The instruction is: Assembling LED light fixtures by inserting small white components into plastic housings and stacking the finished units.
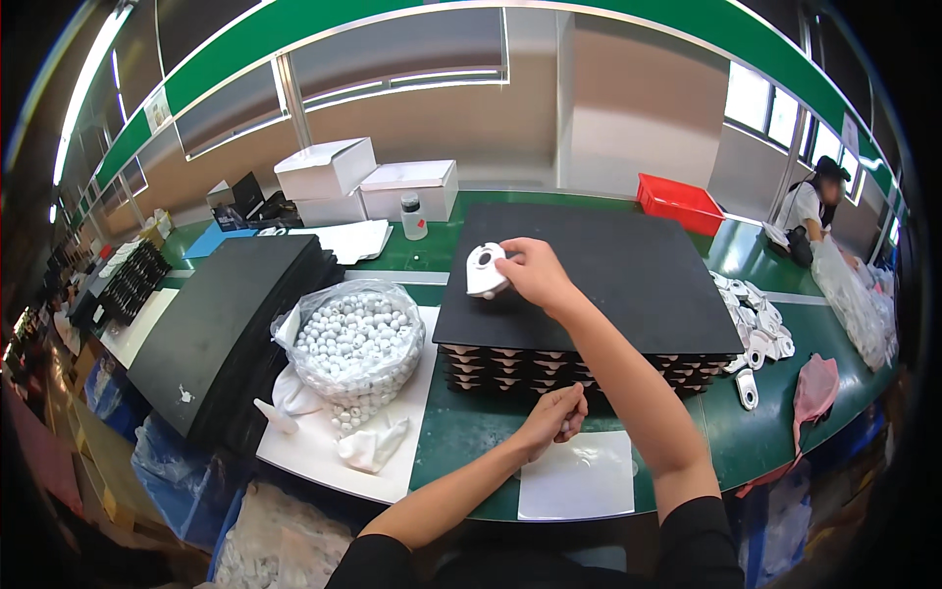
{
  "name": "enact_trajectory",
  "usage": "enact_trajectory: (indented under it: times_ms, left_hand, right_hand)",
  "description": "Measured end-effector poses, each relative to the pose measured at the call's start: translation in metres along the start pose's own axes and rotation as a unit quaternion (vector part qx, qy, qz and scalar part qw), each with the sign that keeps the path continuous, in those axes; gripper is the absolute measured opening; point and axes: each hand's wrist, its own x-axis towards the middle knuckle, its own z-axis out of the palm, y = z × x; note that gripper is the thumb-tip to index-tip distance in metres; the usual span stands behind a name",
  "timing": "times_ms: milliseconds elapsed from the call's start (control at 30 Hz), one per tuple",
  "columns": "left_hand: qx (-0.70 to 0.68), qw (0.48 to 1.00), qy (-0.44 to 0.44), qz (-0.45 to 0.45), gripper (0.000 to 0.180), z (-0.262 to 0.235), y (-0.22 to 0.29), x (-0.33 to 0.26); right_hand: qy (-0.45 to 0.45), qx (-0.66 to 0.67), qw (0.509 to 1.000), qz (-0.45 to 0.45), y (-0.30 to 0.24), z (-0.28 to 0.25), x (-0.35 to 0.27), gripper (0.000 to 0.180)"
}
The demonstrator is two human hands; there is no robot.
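The white part (480, 280), a rounded plate with a dark ring, is up at the left end of the right hand (535, 272), over the near-left area of the top black board (608, 285); whether it touches the board I cannot tell. It lies to the left of the right fingers, which pinch it by its right edge. Its long axis runs roughly away from the person, across the line of the reaching fingers, with the rounded, ringed end pointing to the far side and the straighter end toward the person. The right hand is the nearer one; the left hand (551, 422) is well apart from it, just in front of the stack's near edge, its fingers curled inward, and I cannot tell whether they hold anything. Under the board, layers show pale pieces along their edges. Beneath the left hand a white sheet (579, 486) lies on the green table (471, 447). To the left stands a clear bag (400, 371) of small white balls (353, 329); to the right, a heap of similar white parts (760, 319) lies near a pink cloth (816, 388).
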Motion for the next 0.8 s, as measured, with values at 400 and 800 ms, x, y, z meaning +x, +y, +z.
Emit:
enact_trajectory:
  times_ms: [400, 800]
  left_hand:
    - [0.079, 0.994, -0.033, 0.073, 0.019, 0.003, -0.001, 0.003]
    - [0.447, 0.570, 0.609, 0.324, 0.036, -0.069, 0.110, -0.059]
  right_hand:
    - [-0.019, -0.039, 0.988, 0.149, 0.014, 0.007, 0.034, 0.032]
    - [0.303, -0.402, 0.861, -0.069, 0.070, -0.226, -0.099, 0.031]
